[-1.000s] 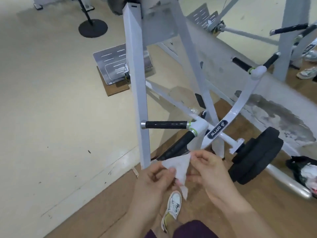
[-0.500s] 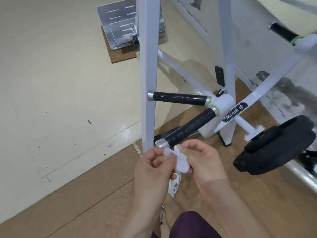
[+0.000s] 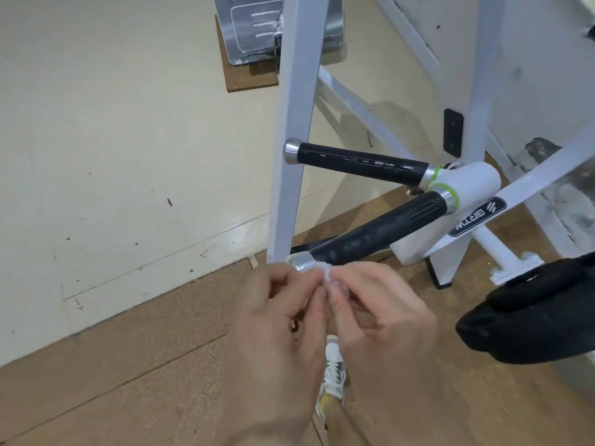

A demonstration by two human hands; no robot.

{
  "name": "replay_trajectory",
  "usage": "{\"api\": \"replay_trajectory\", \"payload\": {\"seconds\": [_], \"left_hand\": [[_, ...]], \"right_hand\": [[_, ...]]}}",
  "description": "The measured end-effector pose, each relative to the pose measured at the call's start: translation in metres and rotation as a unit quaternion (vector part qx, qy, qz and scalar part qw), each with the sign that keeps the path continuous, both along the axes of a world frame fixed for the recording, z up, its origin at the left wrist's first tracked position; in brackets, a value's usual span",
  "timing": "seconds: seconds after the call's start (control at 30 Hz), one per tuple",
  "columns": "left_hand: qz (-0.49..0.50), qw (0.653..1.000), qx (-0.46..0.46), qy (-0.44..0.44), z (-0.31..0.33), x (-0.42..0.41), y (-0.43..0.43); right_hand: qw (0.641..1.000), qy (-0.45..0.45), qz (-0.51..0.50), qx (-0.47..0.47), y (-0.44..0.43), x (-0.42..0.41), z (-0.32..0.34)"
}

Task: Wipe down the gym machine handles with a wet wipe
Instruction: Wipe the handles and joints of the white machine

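The wipe (image 3: 329,275), spread open a second ago, is now bunched small, pinched between left hand (image 3: 280,317) and right hand (image 3: 381,312) against the lower handle (image 3: 380,233) tip. Wiping looks barely begun; upper handle (image 3: 360,163) awaits.

My left hand (image 3: 277,320) and right hand (image 3: 383,317) are bare to the wrists, and I wear a white lace-up sneaker (image 3: 333,365) with some yellow at the ankle end.
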State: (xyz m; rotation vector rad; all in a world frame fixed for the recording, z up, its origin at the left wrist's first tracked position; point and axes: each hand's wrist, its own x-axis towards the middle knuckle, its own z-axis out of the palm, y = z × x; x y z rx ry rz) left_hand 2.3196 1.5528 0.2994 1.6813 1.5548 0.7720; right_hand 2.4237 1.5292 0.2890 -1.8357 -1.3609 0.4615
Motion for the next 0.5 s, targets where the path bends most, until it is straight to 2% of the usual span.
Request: {"api": "replay_trajectory", "payload": {"seconds": [0.1,0.23,0.3,0.4,0.5], "left_hand": [[0.037,0.997,0.060,0.028,-0.014,-0.005,0.000],[0.030,0.998,0.049,0.011,-0.019,-0.009,0.002],[0.029,0.999,0.038,0.001,-0.018,-0.007,0.005],[0.032,0.999,0.043,-0.002,-0.018,-0.004,0.008],[0.010,0.995,0.090,0.041,-0.018,-0.007,0.004]], "right_hand": [[0.999,-0.014,0.034,0.015,-0.001,-0.002,-0.012],[0.997,-0.038,0.068,0.022,0.013,0.005,-0.013],[0.998,-0.029,0.055,-0.013,0.039,0.005,-0.009],[0.985,-0.156,0.076,-0.016,0.053,0.004,-0.006],[0.985,-0.157,0.074,0.017,0.022,0.009,-0.005]]}}
